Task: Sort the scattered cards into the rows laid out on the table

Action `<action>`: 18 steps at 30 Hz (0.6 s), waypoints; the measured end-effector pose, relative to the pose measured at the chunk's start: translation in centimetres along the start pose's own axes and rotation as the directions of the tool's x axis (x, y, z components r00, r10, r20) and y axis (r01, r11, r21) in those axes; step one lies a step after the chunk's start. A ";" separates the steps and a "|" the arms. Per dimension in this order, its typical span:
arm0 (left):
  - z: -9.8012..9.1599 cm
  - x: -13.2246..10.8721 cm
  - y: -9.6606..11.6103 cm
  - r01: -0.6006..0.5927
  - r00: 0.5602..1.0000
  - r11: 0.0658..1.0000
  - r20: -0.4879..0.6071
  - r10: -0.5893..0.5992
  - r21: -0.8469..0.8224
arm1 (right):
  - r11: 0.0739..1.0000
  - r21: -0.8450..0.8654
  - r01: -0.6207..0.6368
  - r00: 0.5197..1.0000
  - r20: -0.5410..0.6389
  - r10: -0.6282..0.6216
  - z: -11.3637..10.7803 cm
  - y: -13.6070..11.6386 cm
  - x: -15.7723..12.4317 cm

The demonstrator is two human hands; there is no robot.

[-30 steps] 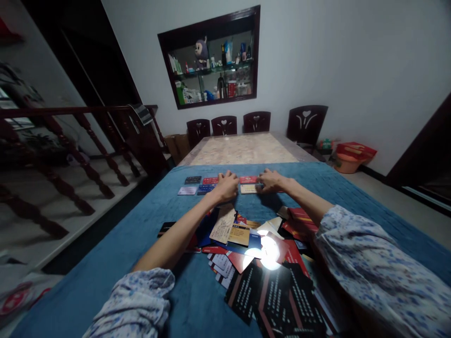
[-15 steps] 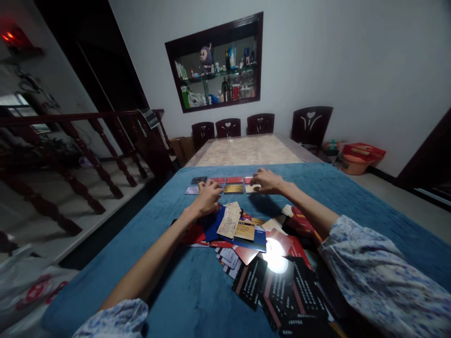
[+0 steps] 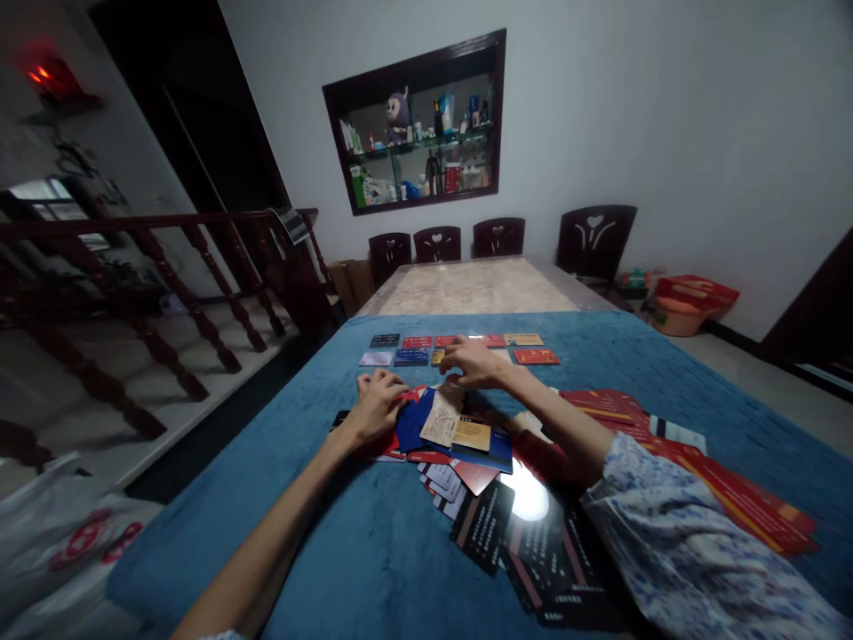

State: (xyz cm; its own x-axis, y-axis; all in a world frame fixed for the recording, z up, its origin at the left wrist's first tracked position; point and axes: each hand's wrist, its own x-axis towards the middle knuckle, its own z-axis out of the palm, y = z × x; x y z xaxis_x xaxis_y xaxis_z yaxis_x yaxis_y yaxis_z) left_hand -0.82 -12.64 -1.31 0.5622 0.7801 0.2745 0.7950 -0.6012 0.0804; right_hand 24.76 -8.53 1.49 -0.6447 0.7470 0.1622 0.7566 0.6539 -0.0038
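Observation:
Two rows of cards lie at the far part of the blue cloth, including a yellowish card (image 3: pixel 523 340), a red card (image 3: pixel 536 356) and a dark blue card (image 3: pixel 410 357). My right hand (image 3: pixel 474 363) is over the near row, covering part of a gold card (image 3: pixel 437 357). Its fingers curve downward and apart, with no card visible in them. In front is a loose pile of cards, with a beige card (image 3: pixel 442 421) and a yellow card (image 3: pixel 473 434) on top. My left hand (image 3: pixel 378 404) rests at the pile's left edge on red cards, fingers loosely bent and apart.
Black cards (image 3: pixel 485 526) fan out at the near side of the pile. Red cards (image 3: pixel 726 484) spread beyond my right forearm. The blue cloth (image 3: pixel 320 533) covers the near part of a table (image 3: pixel 466 286). Chairs (image 3: pixel 596 240) stand beyond, and a railing (image 3: pixel 200 267) runs along the left.
My right hand has moved left and nearer, away from the right end of the rows. My left hand has drawn back from the near row to the pile. The view has shifted slightly.

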 end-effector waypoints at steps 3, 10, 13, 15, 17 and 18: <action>-0.2 -0.5 0.6 0.027 1.000 0.998 -0.011 -0.027 -0.050 | 0.998 0.018 0.055 0.998 -0.004 -0.055 0.4 -0.6 0.5; -0.3 -1.2 3.8 -0.075 0.997 0.990 0.014 0.077 -0.118 | 0.990 0.105 0.093 0.996 -0.013 -0.092 1.2 -1.6 0.1; -0.1 -1.3 4.5 -0.125 0.990 0.986 0.050 0.131 -0.107 | 0.989 0.111 0.093 0.996 -0.017 -0.091 1.4 -1.8 -0.3; -0.1 -1.3 4.4 -0.128 0.989 0.988 0.057 0.133 -0.089 | 0.988 0.113 0.110 0.994 -0.022 -0.108 1.5 -2.0 -0.3; -0.2 -1.3 3.8 -0.102 0.992 0.992 0.062 0.107 -0.075 | 0.985 0.116 0.125 0.992 -0.015 -0.125 1.7 -2.2 -0.1; -0.3 -1.4 3.4 -0.085 0.994 0.994 0.066 0.090 -0.068 | 0.984 0.118 0.132 0.991 -0.009 -0.131 1.8 -2.4 0.1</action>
State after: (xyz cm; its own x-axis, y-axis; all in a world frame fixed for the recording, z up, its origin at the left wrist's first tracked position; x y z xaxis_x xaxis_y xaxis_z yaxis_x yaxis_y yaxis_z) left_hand 1.04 -15.83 -1.15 0.6450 0.7328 0.2168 0.7268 -0.6759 0.1220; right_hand 22.70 -9.81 -0.24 -0.7376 0.6534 0.1705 0.6469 0.7561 -0.0990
